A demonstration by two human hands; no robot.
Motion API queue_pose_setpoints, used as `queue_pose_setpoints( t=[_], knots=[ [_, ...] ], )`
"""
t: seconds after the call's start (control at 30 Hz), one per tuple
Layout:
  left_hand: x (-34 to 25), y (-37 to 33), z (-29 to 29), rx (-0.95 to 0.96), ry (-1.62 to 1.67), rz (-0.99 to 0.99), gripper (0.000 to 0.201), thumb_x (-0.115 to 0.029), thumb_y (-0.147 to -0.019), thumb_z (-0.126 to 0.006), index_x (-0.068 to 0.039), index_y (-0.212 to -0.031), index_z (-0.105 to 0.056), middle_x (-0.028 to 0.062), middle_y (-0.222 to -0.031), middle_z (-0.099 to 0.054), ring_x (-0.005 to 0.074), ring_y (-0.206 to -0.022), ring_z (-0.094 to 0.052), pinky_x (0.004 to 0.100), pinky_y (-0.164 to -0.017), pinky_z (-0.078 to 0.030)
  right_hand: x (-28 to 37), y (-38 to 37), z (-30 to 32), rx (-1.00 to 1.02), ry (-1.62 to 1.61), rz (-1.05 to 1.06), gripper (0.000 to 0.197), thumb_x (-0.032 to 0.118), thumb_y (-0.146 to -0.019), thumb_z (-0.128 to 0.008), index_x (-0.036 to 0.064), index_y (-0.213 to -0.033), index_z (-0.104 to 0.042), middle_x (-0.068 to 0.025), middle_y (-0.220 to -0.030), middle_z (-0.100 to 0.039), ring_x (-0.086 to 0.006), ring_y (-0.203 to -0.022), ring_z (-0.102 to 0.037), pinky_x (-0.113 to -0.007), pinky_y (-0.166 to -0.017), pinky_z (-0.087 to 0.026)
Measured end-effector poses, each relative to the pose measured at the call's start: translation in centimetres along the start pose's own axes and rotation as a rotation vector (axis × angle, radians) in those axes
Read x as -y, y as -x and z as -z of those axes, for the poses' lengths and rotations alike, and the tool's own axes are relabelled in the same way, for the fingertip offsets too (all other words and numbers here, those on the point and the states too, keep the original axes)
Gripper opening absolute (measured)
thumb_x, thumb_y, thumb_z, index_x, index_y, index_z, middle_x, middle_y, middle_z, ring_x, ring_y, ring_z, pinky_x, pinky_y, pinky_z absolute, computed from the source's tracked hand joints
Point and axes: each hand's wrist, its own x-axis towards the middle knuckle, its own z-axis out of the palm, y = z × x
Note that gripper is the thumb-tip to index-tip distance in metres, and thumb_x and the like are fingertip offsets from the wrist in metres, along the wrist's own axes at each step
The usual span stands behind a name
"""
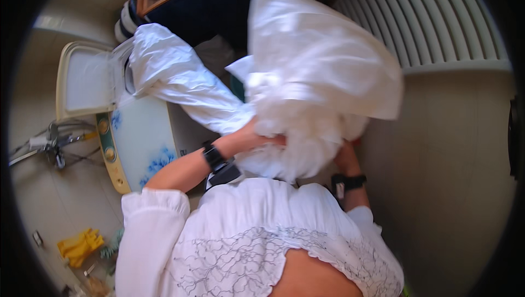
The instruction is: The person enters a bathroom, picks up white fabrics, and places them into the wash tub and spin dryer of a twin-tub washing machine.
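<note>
Snugly gather leftward-trailing white cloth [322,73] between left hand [254,134], clenched on folds, and right hand [346,156] (closure hidden, can't tell).

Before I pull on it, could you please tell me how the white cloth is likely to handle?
The white cloth will probably flop, given its loose folds and billowing upper part. Its thin-looking fabric suggests little weight for its bulk. The bunched length reaching the washing machine may drag against that edge.
</note>
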Motion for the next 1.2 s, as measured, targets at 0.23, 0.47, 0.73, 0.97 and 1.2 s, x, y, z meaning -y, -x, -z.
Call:
queue_pose_setpoints(
  t=[0.23, 0.47, 0.73, 0.97, 1.2],
  knots=[
    [-2.7, -10.3, -15.1, 0.247, -0.045, -0.530, 0.086, -0.015, -0.059, -0.088, -0.005, -0.134, -0.047, 0.0151, -0.134, -0.050, 0.0292, -0.129, -0.042, 0.0389, -0.112, -0.027, -6.8, 19.2, 13.8, -0.468, 0.346, -0.168, 0.041, 0.020, -0.083, -0.065, 0.0012, -0.118, -0.060, -0.0191, -0.123, -0.059, -0.0336, -0.116, -0.055, -0.040, -0.098, -0.044],
    [-3.6, -16.8, -28.9, 0.487, 0.182, -0.619, 0.094, -0.020, -0.059, -0.089, -0.004, -0.138, -0.040, 0.0143, -0.139, -0.047, 0.0304, -0.132, -0.040, 0.0377, -0.112, -0.028, -4.9, 35.2, 24.5, -0.940, -0.115, -0.487, 0.041, 0.020, -0.084, -0.063, -0.0007, -0.119, -0.059, -0.0169, -0.123, -0.059, -0.0314, -0.115, -0.055, -0.040, -0.098, -0.044],
    [4.2, -21.6, -33.1, 0.375, 0.170, -0.569, 0.092, -0.022, -0.057, -0.088, -0.005, -0.135, -0.042, 0.0149, -0.137, -0.046, 0.0299, -0.131, -0.040, 0.0372, -0.112, -0.027, -9.2, 34.2, 28.9, -0.938, -0.555, -0.507, 0.041, 0.020, -0.086, -0.060, -0.0029, -0.120, -0.058, -0.0143, -0.124, -0.059, -0.0289, -0.113, -0.056, -0.040, -0.099, -0.043],
    [18.5, -25.7, -15.6, 0.545, -1.017, 0.228, 0.055, -0.047, -0.072, -0.074, -0.007, -0.109, -0.068, 0.0155, -0.105, -0.069, 0.0305, -0.095, -0.065, 0.0410, -0.083, -0.051, -15.2, 13.7, 24.1, -0.586, -0.112, -0.608, 0.078, 0.009, -0.078, -0.073, 0.0094, -0.145, -0.035, -0.0175, -0.131, -0.053, -0.0300, -0.111, -0.056, -0.041, -0.092, -0.047],
    [12.2, -7.4, 8.4, -0.409, -0.683, 0.393, 0.035, -0.029, -0.082, -0.069, -0.001, -0.103, -0.067, 0.0156, -0.099, -0.069, 0.0286, -0.089, -0.065, 0.0387, -0.079, -0.052, -26.2, 6.9, 19.8, -0.189, -0.014, -0.422, 0.060, 0.017, -0.081, -0.073, 0.0054, -0.135, -0.049, -0.0133, -0.118, -0.061, -0.0220, -0.105, -0.058, -0.035, -0.090, -0.047]
  ],
)
